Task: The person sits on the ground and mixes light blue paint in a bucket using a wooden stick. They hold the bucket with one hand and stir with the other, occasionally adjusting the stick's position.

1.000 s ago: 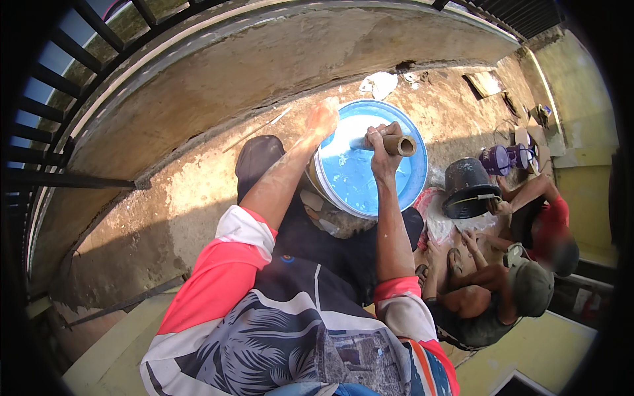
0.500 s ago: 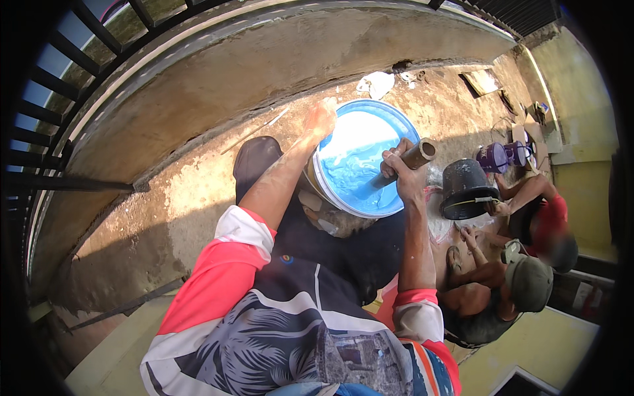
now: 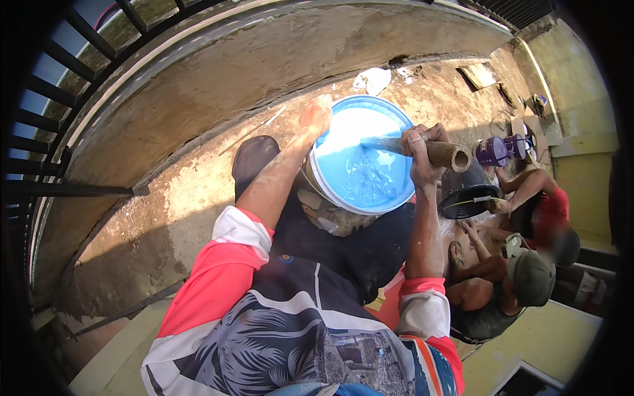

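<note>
A large bucket (image 3: 330, 198) full of light blue paint (image 3: 360, 165) stands between my legs on the rough concrete floor. My right hand (image 3: 422, 148) grips a thick bamboo stick (image 3: 449, 155) whose lower end is sunk in the paint, its hollow top leaning to the right. My left hand (image 3: 316, 115) rests on the bucket's far left rim, fingers over the edge.
A curved low concrete wall (image 3: 264, 59) with a black railing (image 3: 46, 112) runs along the left and top. To the right two people crouch by a black bucket (image 3: 465, 198) and a purple jug (image 3: 494, 150). White rags (image 3: 373, 79) lie beyond the bucket.
The stick has swung from the bucket's upper right to lean over its right side, and my right hand went with it. My left hand stays on the rim.
</note>
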Demonstrator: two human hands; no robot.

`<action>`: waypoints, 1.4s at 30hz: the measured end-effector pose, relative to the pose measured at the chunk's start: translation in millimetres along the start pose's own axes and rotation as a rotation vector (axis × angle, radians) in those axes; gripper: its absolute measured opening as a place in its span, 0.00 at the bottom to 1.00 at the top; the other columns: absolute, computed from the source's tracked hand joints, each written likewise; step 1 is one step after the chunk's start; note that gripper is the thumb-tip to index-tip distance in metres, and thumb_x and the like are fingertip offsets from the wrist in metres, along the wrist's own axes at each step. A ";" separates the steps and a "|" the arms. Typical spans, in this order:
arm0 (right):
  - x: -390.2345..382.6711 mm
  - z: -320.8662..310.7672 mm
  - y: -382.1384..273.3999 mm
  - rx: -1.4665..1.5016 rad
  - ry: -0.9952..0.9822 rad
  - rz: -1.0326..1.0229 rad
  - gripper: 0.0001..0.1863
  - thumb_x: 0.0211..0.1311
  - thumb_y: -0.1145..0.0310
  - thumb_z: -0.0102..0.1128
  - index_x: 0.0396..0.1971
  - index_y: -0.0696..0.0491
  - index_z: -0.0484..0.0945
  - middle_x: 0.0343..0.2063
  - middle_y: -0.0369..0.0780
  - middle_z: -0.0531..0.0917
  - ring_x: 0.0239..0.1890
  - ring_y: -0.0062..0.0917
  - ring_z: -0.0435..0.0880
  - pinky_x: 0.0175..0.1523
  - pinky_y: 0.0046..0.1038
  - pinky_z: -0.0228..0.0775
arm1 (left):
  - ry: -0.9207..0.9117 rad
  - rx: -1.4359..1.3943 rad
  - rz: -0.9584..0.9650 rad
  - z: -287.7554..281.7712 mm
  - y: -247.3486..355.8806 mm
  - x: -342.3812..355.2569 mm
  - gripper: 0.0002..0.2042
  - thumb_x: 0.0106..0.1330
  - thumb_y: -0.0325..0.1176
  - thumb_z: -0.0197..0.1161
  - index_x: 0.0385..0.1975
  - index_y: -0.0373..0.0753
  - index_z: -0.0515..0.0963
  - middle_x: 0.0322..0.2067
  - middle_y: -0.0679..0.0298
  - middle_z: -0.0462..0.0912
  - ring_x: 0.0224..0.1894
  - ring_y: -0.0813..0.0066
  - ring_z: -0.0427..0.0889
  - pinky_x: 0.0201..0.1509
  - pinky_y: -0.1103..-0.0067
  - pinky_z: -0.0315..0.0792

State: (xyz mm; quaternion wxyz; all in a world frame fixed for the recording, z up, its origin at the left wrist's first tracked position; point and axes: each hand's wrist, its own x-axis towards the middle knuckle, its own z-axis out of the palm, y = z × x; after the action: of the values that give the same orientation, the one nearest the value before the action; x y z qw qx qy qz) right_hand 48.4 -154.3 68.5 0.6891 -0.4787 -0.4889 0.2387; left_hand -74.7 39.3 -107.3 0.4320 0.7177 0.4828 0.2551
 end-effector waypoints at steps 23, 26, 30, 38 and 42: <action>-60.5 9.0 76.8 0.084 0.218 0.461 0.14 0.54 0.76 0.70 0.29 0.51 0.69 0.22 0.32 0.71 0.23 0.18 0.74 0.29 0.23 0.67 | -0.020 0.049 0.005 1.5 1.0 -1.1 0.20 0.74 0.44 0.40 0.47 0.40 0.78 0.48 0.47 0.82 0.52 0.39 0.78 0.54 0.53 0.71; -33.8 11.4 14.8 0.200 0.186 0.444 0.14 0.56 0.78 0.66 0.26 0.50 0.66 0.19 0.32 0.69 0.19 0.18 0.69 0.29 0.25 0.64 | -0.021 0.071 0.024 2.8 -7.3 1.0 0.20 0.74 0.44 0.40 0.47 0.40 0.78 0.48 0.47 0.82 0.52 0.40 0.78 0.54 0.53 0.71; -5.4 17.6 -53.3 0.126 0.160 0.265 0.11 0.63 0.74 0.57 0.26 0.49 0.64 0.14 0.33 0.64 0.17 0.19 0.65 0.30 0.27 0.63 | -0.011 -0.013 -0.004 -0.9 3.2 -5.8 0.20 0.74 0.44 0.41 0.47 0.40 0.78 0.47 0.47 0.82 0.52 0.40 0.78 0.54 0.54 0.72; -2.4 44.2 -27.7 0.238 0.168 -0.038 0.13 0.61 0.82 0.57 0.28 0.52 0.63 0.18 0.36 0.72 0.19 0.17 0.69 0.25 0.22 0.63 | 0.006 0.040 0.035 5.8 -5.8 2.3 0.18 0.74 0.43 0.42 0.45 0.39 0.78 0.47 0.49 0.82 0.52 0.41 0.78 0.53 0.54 0.72; -10.2 46.3 45.7 0.112 0.182 0.043 0.12 0.62 0.82 0.55 0.30 0.51 0.63 0.19 0.35 0.69 0.21 0.20 0.69 0.31 0.26 0.64 | -0.003 0.063 0.094 1.4 -2.5 -1.8 0.18 0.73 0.42 0.42 0.43 0.39 0.78 0.48 0.50 0.82 0.52 0.41 0.78 0.53 0.54 0.72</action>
State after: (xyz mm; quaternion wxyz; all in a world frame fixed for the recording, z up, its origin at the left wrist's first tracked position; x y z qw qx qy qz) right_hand 8.8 -123.2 26.0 0.7509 -0.4695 -0.4000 0.2358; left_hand -75.5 37.5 -110.1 0.3976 0.7533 0.4556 0.2588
